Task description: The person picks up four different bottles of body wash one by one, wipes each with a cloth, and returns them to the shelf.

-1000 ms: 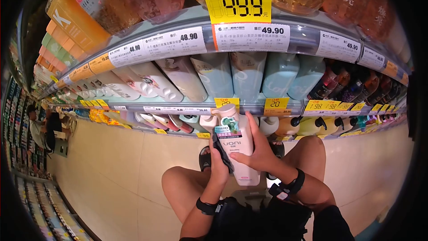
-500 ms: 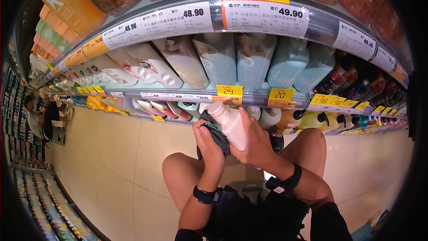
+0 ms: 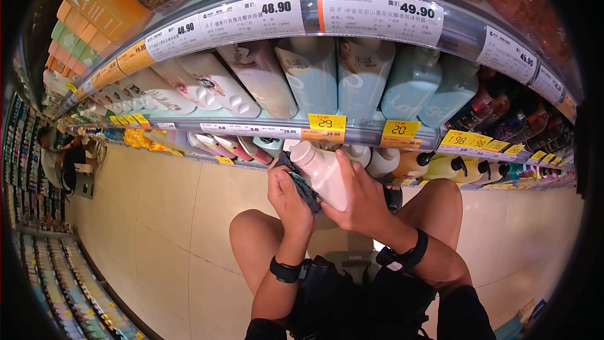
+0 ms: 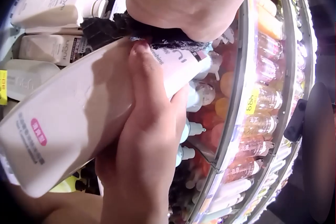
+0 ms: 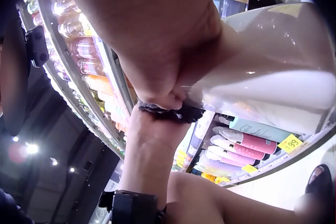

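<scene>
In the head view, a pale pink lotion bottle [image 3: 328, 184] is held tilted above the knees, its capped end toward the upper left. My right hand [image 3: 366, 200] grips it from the right side. A bunched dark grey cloth [image 3: 302, 187] is pinched in my left hand [image 3: 290, 200], pressed against the bottle's left side. The left wrist view shows the bottle [image 4: 79, 113] with a small pink label near its base and the right thumb laid along it. Part of the front print is covered by the cloth [image 4: 105, 30] and hand.
A store shelf edge [image 3: 251, 127] with price tags runs just beyond the hands. Blue bottles [image 3: 365, 82] stand above it, and pump bottles [image 3: 443, 170] line the lower shelf. At the far left a person [image 3: 56, 164] sits by another shelf.
The bottle has turned so its printed front faces away from the head camera. My hands have moved slightly up, the cloth now lying along the bottle's side. The view has shifted toward the shelf.
</scene>
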A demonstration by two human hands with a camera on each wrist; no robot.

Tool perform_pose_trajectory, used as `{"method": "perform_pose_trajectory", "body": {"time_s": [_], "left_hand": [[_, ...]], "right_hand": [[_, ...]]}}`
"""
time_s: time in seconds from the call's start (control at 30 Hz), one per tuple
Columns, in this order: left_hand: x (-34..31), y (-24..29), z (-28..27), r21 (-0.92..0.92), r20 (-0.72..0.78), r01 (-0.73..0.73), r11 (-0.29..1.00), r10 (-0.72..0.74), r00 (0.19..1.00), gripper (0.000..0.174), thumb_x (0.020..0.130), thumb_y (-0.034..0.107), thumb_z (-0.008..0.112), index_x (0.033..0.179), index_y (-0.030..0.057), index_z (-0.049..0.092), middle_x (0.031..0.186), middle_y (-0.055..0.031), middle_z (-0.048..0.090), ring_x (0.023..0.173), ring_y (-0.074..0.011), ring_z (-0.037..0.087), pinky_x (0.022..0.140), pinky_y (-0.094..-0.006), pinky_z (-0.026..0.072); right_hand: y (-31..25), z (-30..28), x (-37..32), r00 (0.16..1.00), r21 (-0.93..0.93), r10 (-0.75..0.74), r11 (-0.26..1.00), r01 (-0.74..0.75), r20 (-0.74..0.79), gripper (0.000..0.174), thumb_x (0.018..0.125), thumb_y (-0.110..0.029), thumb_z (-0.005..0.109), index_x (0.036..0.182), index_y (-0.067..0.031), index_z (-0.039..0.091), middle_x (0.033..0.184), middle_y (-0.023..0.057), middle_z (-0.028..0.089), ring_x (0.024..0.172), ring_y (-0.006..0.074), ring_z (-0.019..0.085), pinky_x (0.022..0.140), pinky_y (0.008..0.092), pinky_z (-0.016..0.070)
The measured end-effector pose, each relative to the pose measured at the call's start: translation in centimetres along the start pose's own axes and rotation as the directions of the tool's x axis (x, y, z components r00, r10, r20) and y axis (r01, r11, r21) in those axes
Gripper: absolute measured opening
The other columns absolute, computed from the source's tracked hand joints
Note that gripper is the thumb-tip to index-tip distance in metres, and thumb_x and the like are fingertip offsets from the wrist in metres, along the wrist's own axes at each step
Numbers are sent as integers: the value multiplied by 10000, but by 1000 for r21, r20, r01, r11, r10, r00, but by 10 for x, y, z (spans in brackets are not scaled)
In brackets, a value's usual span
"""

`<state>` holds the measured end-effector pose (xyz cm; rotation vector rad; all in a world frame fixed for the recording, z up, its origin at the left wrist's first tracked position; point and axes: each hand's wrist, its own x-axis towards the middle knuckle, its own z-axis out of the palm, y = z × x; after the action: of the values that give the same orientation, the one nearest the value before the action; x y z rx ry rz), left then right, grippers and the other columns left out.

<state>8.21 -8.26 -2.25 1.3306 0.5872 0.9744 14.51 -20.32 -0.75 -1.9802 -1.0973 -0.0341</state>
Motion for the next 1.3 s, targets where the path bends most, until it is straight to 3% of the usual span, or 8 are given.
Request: {"method": "perform_pose_trajectory", "body": {"time_s": [0.13,0.23,0.47,0.53,0.87,0.97,1.13,1.3], "left_hand": [[13,3,-7,24,-62,-93,995,95,994,337,996,327,367,856,31,447,850,-16,439,783,-96,404,735,-236,362],[19,13,-9,-216,-118,-6,976,-20,993,329,991,355,380,859,56,423,851,-15,443,805,-103,420,761,-243,374],[17,9,-17,-253,-86,45,966,-69,994,310,990,351,383,868,68,417,864,-27,466,813,-109,455,746,-239,400],[16,13,-17,-264,-47,85,961,-101,994,299,981,376,386,916,85,410,965,-82,536,880,-175,554,759,-287,479],[2,0,0,-120,-5,169,978,-170,985,362,998,350,336,938,30,494,875,-36,491,840,-117,467,759,-245,391],[2,11,8,-182,-50,229,956,-242,969,367,997,338,341,887,20,487,837,-25,458,801,-108,437,734,-242,378],[3,7,5,-193,-41,159,968,-170,985,357,991,332,360,848,23,468,820,-22,441,780,-105,426,717,-245,381],[6,14,4,-391,-47,272,879,-314,948,358,988,352,376,796,57,441,808,-25,450,772,-107,448,701,-246,401]], "right_hand": [[2,-2,-1,999,-42,-10,999,11,37,917,639,-247,758,1401,-56,284,1141,168,491,941,336,582,694,403,514],[4,-1,-3,999,-72,-1,997,5,54,916,635,-247,763,1397,-57,292,1135,168,493,928,328,586,674,394,517],[3,-8,0,999,-99,-34,995,34,2,949,597,-223,794,1369,5,292,1143,194,494,913,337,594,698,395,519],[4,-8,1,1000,-91,-28,995,27,-7,953,595,-224,796,1370,5,290,1142,193,495,911,335,594,697,394,519],[1,-2,2,1000,-53,-20,998,21,23,904,612,-214,775,1360,15,322,1149,190,502,934,334,592,733,382,515],[3,2,0,1000,-16,-3,1000,3,-16,889,637,-233,752,1397,-82,317,1149,152,497,955,329,578,724,393,512],[2,2,0,1000,-27,21,999,-21,11,884,639,-229,750,1400,-99,319,1165,150,483,959,333,574,726,402,511],[2,-1,0,999,-37,24,999,-23,22,880,642,-227,749,1400,-106,320,1162,148,478,954,336,574,725,407,510]]}}
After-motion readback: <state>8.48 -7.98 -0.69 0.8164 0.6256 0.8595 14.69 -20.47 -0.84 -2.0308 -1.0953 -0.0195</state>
